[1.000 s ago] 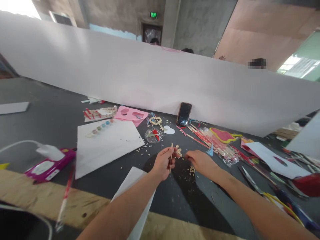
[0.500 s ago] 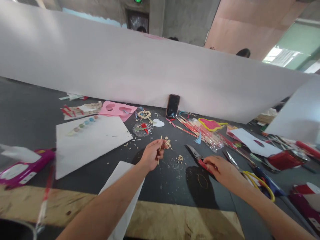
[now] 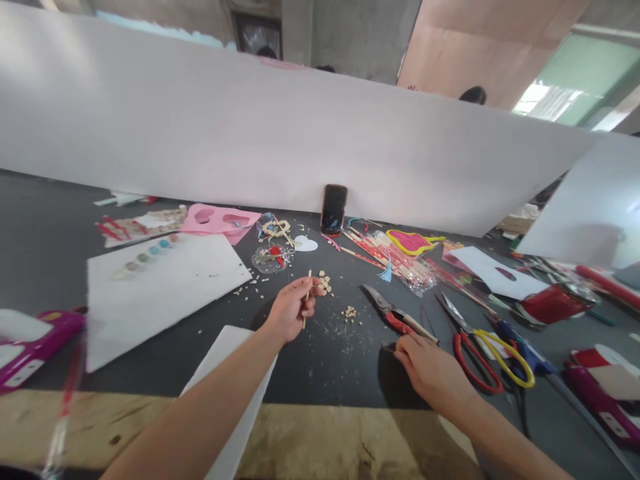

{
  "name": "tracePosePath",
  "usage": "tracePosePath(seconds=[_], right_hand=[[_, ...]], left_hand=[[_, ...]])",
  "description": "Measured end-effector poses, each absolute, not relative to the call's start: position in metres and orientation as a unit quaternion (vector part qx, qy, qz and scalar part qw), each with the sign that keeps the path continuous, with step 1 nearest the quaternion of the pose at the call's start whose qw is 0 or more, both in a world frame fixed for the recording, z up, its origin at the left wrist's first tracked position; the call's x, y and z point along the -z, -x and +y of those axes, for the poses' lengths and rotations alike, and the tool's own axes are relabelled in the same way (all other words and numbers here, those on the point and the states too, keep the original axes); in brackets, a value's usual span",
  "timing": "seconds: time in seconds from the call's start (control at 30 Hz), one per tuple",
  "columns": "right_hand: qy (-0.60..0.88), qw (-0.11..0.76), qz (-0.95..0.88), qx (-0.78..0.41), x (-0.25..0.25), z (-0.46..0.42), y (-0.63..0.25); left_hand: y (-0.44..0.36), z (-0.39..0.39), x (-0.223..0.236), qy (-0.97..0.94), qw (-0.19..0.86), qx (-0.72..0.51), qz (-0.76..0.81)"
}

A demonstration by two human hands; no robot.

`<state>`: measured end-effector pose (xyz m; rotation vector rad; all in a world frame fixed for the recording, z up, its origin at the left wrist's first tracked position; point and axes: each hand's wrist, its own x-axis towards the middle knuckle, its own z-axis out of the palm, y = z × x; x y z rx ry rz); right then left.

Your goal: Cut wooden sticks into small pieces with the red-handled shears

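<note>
My left hand (image 3: 291,308) is closed around a thin wooden stick (image 3: 307,300), which stands nearly upright between thumb and fingers above the black tabletop. Just beyond it lies a small pile of short cut wooden pieces (image 3: 324,283), and a second pile (image 3: 349,312) sits to the right. My right hand (image 3: 425,367) is low on the table, fingertips pressed together; a small dark bit shows at them, too unclear to name. Red-handled pruning shears (image 3: 395,317) lie right beyond that hand, blades partly apart. Scissors (image 3: 463,327) with red and yellow handles lie to its right.
A phone (image 3: 333,209) leans on the white partition (image 3: 300,133). Red-and-wood sticks (image 3: 385,257) lie at back right. White board (image 3: 165,287), pink cut-out sheet (image 3: 220,220) and a purple tool (image 3: 40,350) are at left. A red can (image 3: 555,303) lies at right.
My right hand has left the red handle of the shears and moved nearer, to where a thin loop lay. The shears now rest on the table. My left hand still holds the stick.
</note>
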<state>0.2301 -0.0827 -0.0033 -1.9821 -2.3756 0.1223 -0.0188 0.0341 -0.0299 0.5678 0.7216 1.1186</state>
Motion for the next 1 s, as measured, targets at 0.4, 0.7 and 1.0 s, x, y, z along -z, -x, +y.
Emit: tracePosePath(seconds=[0.4,0.7,1.0], right_hand=[[0.692,0.068,-0.717,0.046,-0.020,-0.067,-0.243],[0.691,0.043,-0.720,0.051,-0.031,-0.036,-0.307],[0.634,0.068,-0.771,-0.005,-0.036,-0.023,-0.272]], left_hand=[[0.018,0.033,0.031,-0.281,0.745,-0.511,0.325],[0.019,0.032,0.030,-0.285,0.746,-0.498,0.338],[0.018,0.030,0.030,-0.300,0.742,-0.487,0.351]])
